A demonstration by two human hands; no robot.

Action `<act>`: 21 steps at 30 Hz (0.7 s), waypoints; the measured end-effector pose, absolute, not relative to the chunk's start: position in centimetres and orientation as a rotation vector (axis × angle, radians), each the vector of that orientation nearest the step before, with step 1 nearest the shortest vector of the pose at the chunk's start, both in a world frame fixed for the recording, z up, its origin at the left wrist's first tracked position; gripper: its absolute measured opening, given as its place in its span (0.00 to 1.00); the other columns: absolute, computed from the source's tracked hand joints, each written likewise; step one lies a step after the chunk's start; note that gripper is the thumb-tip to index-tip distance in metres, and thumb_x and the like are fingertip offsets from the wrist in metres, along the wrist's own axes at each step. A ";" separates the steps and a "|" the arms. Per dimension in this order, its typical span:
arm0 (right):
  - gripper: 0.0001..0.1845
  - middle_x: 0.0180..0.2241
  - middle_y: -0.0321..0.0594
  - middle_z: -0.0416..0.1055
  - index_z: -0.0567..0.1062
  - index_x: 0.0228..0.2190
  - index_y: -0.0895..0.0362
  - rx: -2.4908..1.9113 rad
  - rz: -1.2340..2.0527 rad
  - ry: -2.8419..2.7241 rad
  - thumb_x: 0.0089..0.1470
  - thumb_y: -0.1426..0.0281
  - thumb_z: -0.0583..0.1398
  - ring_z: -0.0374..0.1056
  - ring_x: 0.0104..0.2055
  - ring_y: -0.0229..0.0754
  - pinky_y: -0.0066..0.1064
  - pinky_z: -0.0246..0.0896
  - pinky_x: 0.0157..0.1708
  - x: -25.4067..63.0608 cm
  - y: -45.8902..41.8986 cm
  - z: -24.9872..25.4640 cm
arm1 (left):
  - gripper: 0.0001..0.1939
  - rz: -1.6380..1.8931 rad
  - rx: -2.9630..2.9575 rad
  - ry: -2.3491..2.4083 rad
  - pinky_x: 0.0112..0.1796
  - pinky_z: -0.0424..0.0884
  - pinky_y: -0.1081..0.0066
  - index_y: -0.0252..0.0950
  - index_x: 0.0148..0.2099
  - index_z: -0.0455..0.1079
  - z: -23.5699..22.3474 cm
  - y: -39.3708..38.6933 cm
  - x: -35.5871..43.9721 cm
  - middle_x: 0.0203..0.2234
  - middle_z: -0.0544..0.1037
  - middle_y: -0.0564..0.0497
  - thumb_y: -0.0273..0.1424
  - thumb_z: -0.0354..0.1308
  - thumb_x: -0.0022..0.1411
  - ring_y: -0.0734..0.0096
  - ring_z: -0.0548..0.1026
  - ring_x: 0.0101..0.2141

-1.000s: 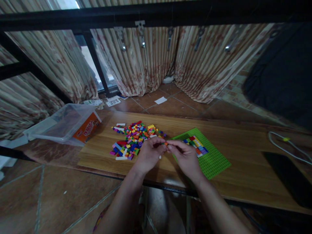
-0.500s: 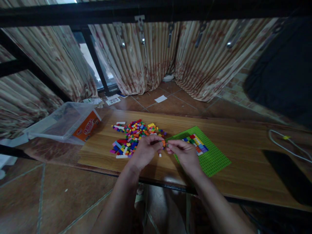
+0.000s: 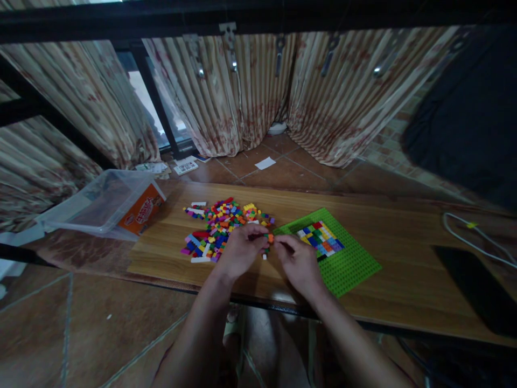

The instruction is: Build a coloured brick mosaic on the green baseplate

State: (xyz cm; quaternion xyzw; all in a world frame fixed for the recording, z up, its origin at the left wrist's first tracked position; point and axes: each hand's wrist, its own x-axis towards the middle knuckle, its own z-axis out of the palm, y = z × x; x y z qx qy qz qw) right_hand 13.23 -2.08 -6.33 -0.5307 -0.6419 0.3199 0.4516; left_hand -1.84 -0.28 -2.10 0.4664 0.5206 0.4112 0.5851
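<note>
While the table [image 3: 407,258] crosses mid-frame, a green baseplate [image 3: 355,267] lies right of centre, a brick pile [image 3: 222,223] left. Below centre, beside the right hand [image 3: 298,265], whose grip's state I cannot tell, the left hand [image 3: 239,252] pinches an orange brick [image 3: 270,237] in its grip.

The room is dim and cool-toned, daylight showing brightest in the window [image 3: 146,97] at upper left. A pale glare sits near the front edge of the table [image 3: 404,258], and small glints mark the clips [image 3: 234,66] above. Deep shadow fills the space underneath; the dark cloth [image 3: 464,118] loses detail. Wide-angle stretch warps the borders, and the bricks [image 3: 224,218] look slightly soft
</note>
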 end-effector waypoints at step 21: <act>0.12 0.24 0.35 0.76 0.81 0.27 0.55 -1.073 1.336 -0.816 0.38 0.63 0.71 0.68 0.23 0.35 0.29 0.68 0.26 15.8 -1.7 -4.1 | 0.14 1.065 0.763 1.001 0.32 0.71 0.72 0.31 0.35 0.72 -1.6 -1.2 0.9 0.24 0.76 0.52 0.29 0.68 0.44 0.75 0.75 0.25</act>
